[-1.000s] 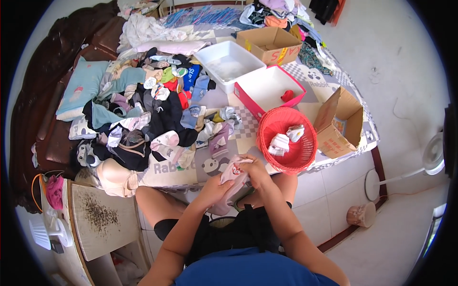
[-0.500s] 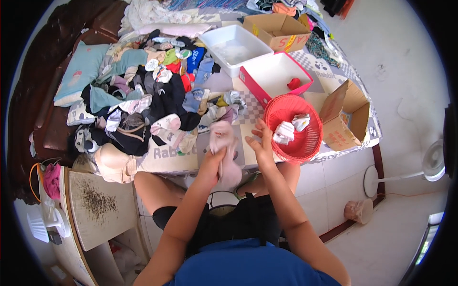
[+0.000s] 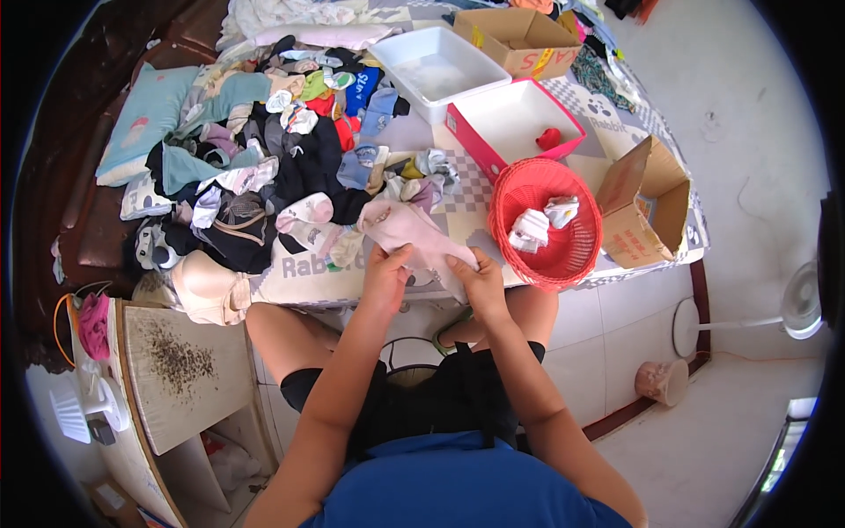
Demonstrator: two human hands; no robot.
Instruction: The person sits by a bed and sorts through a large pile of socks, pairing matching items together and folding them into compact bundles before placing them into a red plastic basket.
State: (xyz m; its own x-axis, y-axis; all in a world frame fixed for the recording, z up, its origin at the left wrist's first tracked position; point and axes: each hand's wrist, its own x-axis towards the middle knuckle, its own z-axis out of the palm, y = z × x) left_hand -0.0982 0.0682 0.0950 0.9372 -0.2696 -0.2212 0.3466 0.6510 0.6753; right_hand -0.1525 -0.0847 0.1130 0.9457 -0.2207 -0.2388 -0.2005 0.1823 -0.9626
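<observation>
A pale pink sock [image 3: 412, 231] is stretched between my hands over the near edge of the bed, and part of it hangs down. My left hand [image 3: 385, 280] pinches it near the middle. My right hand [image 3: 481, 283] grips it farther right, with the thumb on top. Just right of my right hand, a red woven plastic basket [image 3: 508, 194] holds some white rolled socks [image 3: 530, 231]. Beyond my left hand lies a large heap of mixed socks and clothes [image 3: 304, 172], with a white and pink sock [image 3: 305, 216] at its near side.
Behind the basket stand a pink-rimmed box [image 3: 462, 132] with a small red item inside, a white plastic tub [image 3: 431, 110] and an open cardboard box [image 3: 546, 63]. Another carton [image 3: 635, 242] sits at right. A beige bra [image 3: 207, 286] lies at the bed's edge above a cabinet [image 3: 189, 378].
My right hand was open and apart from the sock; now it grips it. The sock has gone from hanging in my left hand to being stretched sideways. The view has shifted slightly.
</observation>
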